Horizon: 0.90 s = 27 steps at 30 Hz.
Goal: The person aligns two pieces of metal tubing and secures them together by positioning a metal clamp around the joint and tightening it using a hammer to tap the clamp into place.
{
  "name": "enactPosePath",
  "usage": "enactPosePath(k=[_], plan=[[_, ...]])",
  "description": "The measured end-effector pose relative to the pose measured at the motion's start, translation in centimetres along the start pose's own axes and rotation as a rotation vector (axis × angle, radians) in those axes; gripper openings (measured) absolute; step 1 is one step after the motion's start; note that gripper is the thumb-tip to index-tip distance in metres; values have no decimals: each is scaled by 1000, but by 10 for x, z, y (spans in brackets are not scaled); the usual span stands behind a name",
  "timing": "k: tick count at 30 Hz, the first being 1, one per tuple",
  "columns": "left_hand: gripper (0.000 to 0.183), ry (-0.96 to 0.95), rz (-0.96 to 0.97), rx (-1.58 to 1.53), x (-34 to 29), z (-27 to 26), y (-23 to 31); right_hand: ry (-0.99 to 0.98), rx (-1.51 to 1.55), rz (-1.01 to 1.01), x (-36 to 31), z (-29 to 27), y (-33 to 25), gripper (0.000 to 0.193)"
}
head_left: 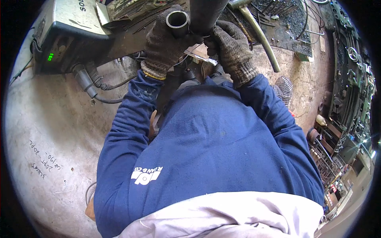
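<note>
Both my hands wear dirty grey knitted gloves and are raised at the bench edge. My left hand (162, 49) is closed around a short metal pipe (177, 19), whose round open end points up. Just right of it stands a thicker dark metal cylinder (205, 16), running out of the top of the view. My right hand (233, 49) is closed against the lower right side of this cylinder, fingers curled in. The pipe and cylinder sit side by side; whether they are joined cannot be seen.
A hammer (258, 33) lies with its handle over the bench edge, right of my right hand. Thin metal rods (147, 18) and dark scraps cover the bench (297, 43). At left stands a welding machine (59, 43) with a cable plug (84, 79). Racks of tools (353, 87) line the right.
</note>
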<state>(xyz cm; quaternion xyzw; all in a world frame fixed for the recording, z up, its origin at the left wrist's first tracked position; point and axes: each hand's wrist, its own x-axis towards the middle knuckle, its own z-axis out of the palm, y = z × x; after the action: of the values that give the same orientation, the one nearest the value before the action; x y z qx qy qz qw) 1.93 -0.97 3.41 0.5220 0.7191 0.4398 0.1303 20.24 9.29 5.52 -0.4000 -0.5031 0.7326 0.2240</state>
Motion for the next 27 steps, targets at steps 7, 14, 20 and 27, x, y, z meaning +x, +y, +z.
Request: enactPosePath(k=[7, 14, 20, 27], plan=[[62, 37, 146, 20, 4, -1, -3, 69, -3, -61, 0, 5, 5, 30], [62, 50, 162, -6, 4, 6, -7, 68, 50, -44, -1, 5, 13, 30], [61, 61, 132, -42, 3, 8, -17, -30, -405, -361, 4, -10, 7, 32], [60, 87, 110, -50, 1, 8, -19, 39, -136, -293, -8, -32, 10, 42]])
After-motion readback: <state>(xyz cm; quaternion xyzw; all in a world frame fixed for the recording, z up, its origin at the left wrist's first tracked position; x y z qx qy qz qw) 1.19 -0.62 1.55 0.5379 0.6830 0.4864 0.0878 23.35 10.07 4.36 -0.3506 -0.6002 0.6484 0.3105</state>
